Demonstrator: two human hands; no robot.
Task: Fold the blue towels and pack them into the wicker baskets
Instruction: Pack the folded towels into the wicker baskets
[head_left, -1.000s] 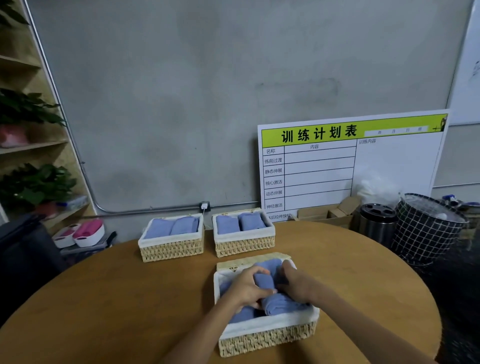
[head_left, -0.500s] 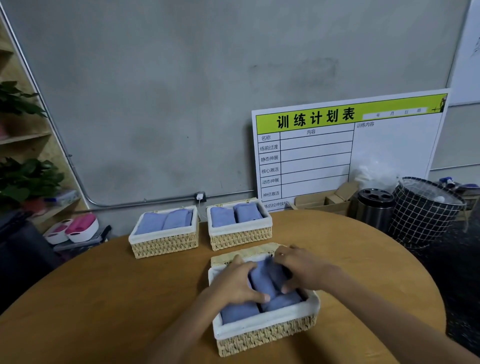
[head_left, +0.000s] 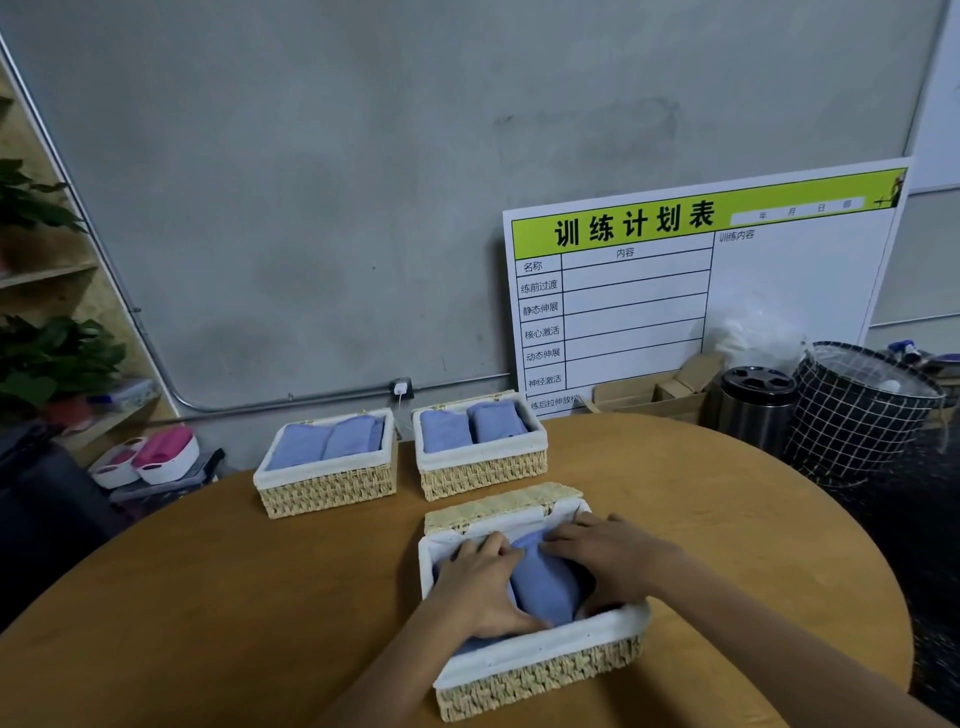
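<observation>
The nearest wicker basket (head_left: 540, 680), lined in white, sits on the round wooden table (head_left: 260, 597) with folded blue towels (head_left: 545, 587) inside. My left hand (head_left: 480, 587) lies flat on the left towel, fingers spread. My right hand (head_left: 608, 556) presses down on the right towel, fingers fairly straight. Both hands are inside the basket. Two more wicker baskets stand farther back: the left basket (head_left: 327, 488) and the right basket (head_left: 483, 475), each holding two folded blue towels (head_left: 324, 441) (head_left: 470, 428).
A woven lid (head_left: 498, 504) lies behind the near basket. A white training board (head_left: 675, 291) leans on the wall. Beyond the table's right edge stand a steel bin (head_left: 756, 410) and a checked hamper (head_left: 857, 415). Shelves with plants (head_left: 52, 358) are at left.
Both hands went from gripping the rolled towels to pressing them flat into the near basket. The camera tilted upward a little.
</observation>
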